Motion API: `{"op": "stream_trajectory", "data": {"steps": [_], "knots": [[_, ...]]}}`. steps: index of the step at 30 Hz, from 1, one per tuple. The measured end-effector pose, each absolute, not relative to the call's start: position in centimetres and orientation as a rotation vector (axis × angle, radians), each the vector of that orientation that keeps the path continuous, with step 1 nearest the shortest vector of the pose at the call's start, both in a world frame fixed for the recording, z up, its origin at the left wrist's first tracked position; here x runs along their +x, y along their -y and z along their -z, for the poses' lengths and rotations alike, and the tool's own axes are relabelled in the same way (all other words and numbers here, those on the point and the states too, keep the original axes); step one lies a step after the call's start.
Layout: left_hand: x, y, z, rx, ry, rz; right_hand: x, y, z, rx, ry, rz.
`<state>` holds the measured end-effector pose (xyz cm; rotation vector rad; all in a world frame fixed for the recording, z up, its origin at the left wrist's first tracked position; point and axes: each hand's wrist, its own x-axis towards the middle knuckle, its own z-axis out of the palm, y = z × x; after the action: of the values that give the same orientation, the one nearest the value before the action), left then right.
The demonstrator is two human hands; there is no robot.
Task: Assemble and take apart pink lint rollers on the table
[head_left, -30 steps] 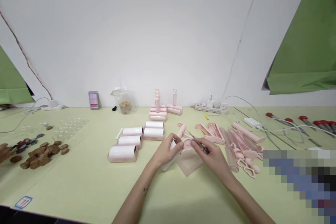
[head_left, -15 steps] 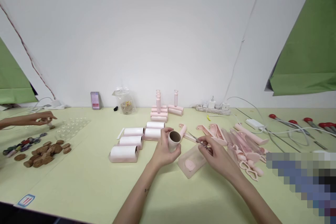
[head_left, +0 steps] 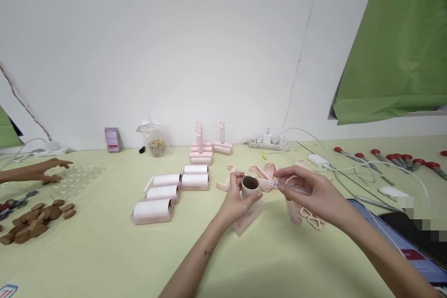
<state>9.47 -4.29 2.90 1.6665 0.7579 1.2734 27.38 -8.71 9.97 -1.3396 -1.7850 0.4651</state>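
My left hand (head_left: pixel 234 201) is wrapped round a white paper roll (head_left: pixel 247 193), its brown hollow core facing up. My right hand (head_left: pixel 314 191) pinches a slim metal tool that looks like tweezers (head_left: pixel 264 180), with the tip at the roll's upper rim. Under the roll lies a pale pink translucent tray (head_left: pixel 243 228), partly hidden by my left hand. Several white rolls (head_left: pixel 152 209) rest in pink holders to the left. Behind my hands are pink plastic handle parts (head_left: pixel 267 170); pink heart-shaped loops (head_left: pixel 314 221) lie below my right hand.
Pink rollers (head_left: pixel 200 154) and upright pink pieces (head_left: pixel 222 133) stand near the wall beside a power strip (head_left: pixel 268 145). Red-ended tools (head_left: pixel 375 153), cables and a phone (head_left: pixel 370 223) lie right. Another person's hand (head_left: pixel 52 167) is far left, near brown stones (head_left: pixel 38 219) and clear beads (head_left: pixel 78 179).
My view has swung right. The tweezers-like tool has moved from above the tray up to the roll's rim. The roll has come further over the tray.
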Motion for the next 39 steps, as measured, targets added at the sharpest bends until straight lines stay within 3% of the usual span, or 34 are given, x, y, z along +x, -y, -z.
{"op": "stream_trajectory", "data": {"steps": [8,14,18,22,31,39], "knots": [[9.7,4.1,-2.1,1.657,-0.77,-1.136,25.5,7.7,-12.3,-1.396,1.835,-0.429],[9.6,4.2,-2.3,1.619,-0.786,-1.133,24.0,8.1,-14.8,-1.361,1.839,-0.196],[9.8,4.3,-2.7,1.617,-0.763,-1.171,23.2,8.1,-14.0,-1.408,2.022,-0.088],[10.3,4.1,-2.7,1.565,-0.691,-1.26,22.3,6.9,-11.6,-1.336,2.228,-0.225],[10.8,3.9,-2.1,1.505,-0.808,-1.392,21.7,5.9,-9.7,-1.507,2.059,-0.04],[8.9,4.0,-6.0,1.397,-0.706,-1.509,24.4,7.8,-14.1,-0.811,1.081,0.099]]}}
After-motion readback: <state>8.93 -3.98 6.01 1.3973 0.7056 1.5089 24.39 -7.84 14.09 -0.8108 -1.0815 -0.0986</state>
